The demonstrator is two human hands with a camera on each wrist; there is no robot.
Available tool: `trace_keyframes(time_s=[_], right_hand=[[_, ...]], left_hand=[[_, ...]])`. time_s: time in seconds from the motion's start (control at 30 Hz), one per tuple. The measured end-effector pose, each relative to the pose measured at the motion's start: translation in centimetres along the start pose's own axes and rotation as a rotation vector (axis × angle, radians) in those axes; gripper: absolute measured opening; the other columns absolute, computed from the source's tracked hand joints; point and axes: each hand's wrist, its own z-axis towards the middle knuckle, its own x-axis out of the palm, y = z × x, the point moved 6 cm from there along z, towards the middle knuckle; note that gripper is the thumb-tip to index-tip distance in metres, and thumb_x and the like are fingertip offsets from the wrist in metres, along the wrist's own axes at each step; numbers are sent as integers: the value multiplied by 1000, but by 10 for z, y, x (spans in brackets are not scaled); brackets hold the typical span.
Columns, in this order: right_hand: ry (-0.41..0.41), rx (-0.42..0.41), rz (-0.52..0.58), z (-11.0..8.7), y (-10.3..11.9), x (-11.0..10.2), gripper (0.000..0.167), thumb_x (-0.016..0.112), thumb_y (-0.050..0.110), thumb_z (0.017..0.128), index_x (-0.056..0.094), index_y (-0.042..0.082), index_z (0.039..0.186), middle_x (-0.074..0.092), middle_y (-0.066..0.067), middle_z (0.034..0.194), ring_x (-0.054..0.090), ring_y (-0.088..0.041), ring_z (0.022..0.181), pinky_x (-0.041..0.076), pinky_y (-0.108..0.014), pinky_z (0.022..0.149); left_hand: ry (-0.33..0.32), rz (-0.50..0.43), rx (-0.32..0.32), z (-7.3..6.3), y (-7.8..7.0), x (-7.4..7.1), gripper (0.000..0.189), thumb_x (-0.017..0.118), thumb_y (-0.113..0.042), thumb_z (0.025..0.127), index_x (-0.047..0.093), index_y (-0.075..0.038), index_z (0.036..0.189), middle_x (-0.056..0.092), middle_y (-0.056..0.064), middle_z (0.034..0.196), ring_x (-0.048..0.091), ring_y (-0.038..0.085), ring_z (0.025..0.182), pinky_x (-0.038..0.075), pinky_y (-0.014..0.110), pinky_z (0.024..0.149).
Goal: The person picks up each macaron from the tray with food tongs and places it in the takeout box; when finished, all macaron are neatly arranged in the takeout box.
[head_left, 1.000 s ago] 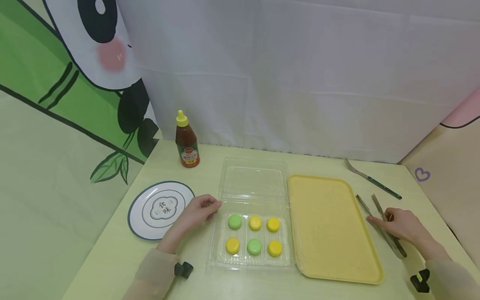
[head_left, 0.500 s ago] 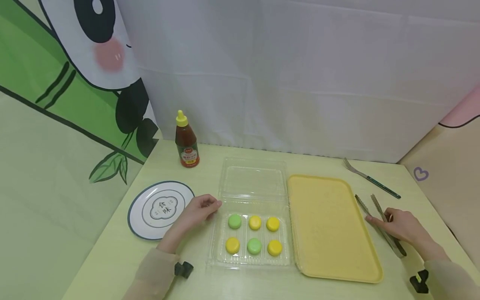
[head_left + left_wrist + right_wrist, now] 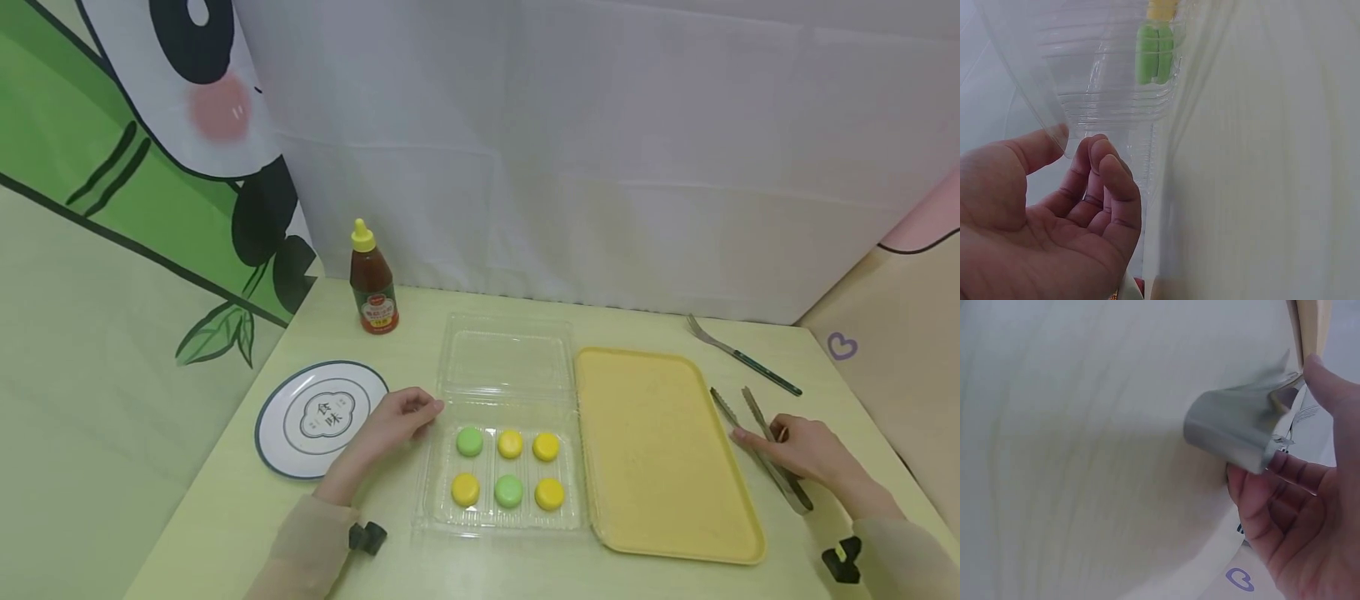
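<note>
A clear plastic clamshell box [image 3: 506,360] lies with its lid folded back, and several green and yellow macarons [image 3: 508,492] sit in its base. My left hand [image 3: 405,415] pinches the box's left edge near the hinge. In the left wrist view, the thumb [image 3: 1044,149] and curled fingers lie on either side of the plastic rim. To the right of the tray, my right hand [image 3: 806,450] grips metal tongs [image 3: 777,482] by their arms, which stand apart. The right wrist view shows the bent end of the tongs [image 3: 1229,428] between thumb and fingers.
A yellow tray [image 3: 660,458] lies between the box and the tongs. Left of the box is a white plate [image 3: 288,417] with a blue rim. A red sauce bottle [image 3: 375,287] stands behind, and a green-handled fork [image 3: 750,360] lies at the back right.
</note>
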Motion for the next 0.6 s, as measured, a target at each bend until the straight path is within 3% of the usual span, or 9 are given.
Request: trace_keyframes(time_s=[0.27,0.6], right_hand=[[29,8,55,-4,4,-17,53,56,54,97,60,1,90,54,-2,60,52,-19,51,40,-34,54],[-55,-56,33,6,26,-45,52,60,53,96,58,1,92,59,-5,75,53,-18,57,40,-34,56]], left_hand=[[-5,7,-8,1,3,0,27,65,-27,98,67,-1,99,60,7,78,54,19,71,44,28,64],[-3,-3,-3,0,2,0,28,65,-28,98,66,0,101,61,8,80,55,19,72,46,29,65]])
